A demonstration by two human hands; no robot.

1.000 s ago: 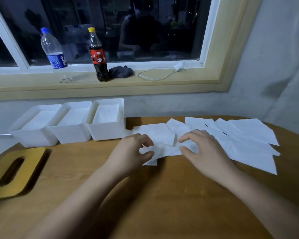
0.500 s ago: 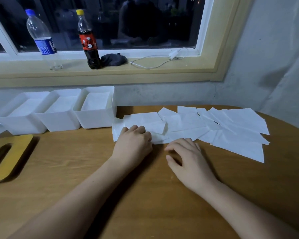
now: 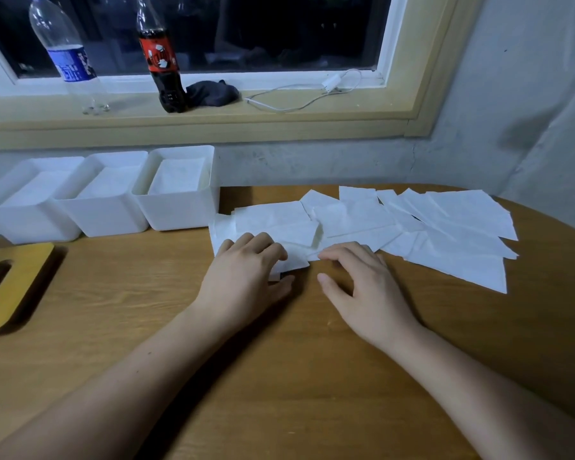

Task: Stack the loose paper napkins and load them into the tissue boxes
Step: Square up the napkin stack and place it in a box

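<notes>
We rest our left hand palm-down on the near-left end of the loose napkins, fingers curled loosely over a small stack, thumb on the wooden table just under the stack's near corner; the hand presses rather than pinches, so we treat it as open and flat on the paper. Our right hand sits just to the right of the left hand, apart from it, fingers bent, fingertips touching the near edge of a napkin; thumb spread, nothing clamped.

The napkins fan out in an overlapping spread from beneath our left fingers away to the right, past the right hand and beyond it.

Beyond and to the left of our left hand, three white tissue boxes stand in a row, touching side by side, each holding white paper; the nearest box almost meets the napkin spread. Far left of our left hand lies a yellow lid with an oval slot.

Beyond the boxes, the windowsill carries a clear bottle, a dark soda bottle, a dark cloth and a white cable
</notes>
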